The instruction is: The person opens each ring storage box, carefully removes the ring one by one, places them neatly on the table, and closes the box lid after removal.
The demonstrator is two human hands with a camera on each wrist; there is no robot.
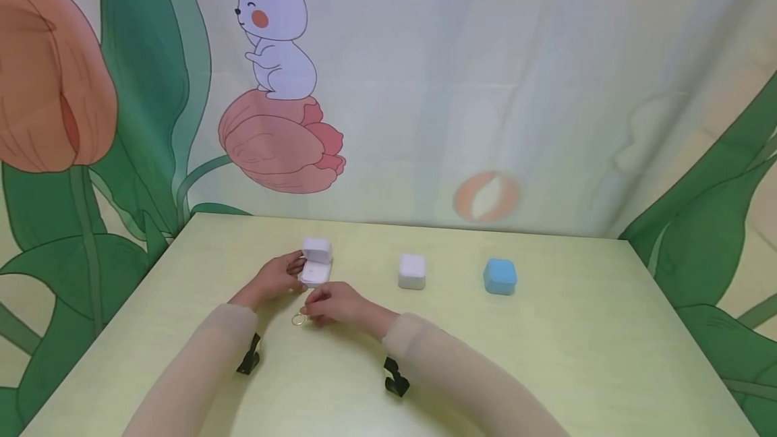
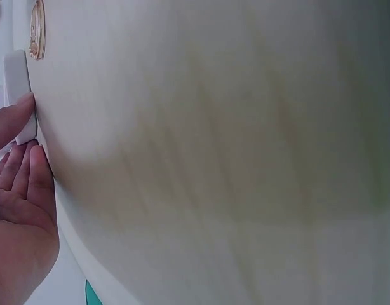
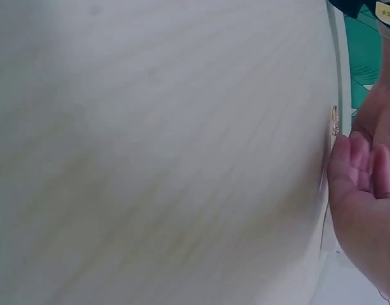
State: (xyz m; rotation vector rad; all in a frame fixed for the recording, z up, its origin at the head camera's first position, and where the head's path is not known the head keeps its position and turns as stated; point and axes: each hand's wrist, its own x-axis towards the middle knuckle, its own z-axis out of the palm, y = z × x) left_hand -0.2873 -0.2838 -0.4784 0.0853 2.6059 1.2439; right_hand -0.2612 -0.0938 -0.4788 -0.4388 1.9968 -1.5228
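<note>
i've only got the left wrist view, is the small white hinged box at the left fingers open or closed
Observer: Open: in the head view the small white hinged box has its lid raised.
Operator: ok, anything further to the right of it
Observer: Yes, a white rounded cube-shaped box and a light-blue rounded cube-shaped box stand there, neither with a raised lid.
Operator: and what's at the thin gold ring
Observer: The right hand; the head view shows its curled fingers at the ring's edge.
</note>
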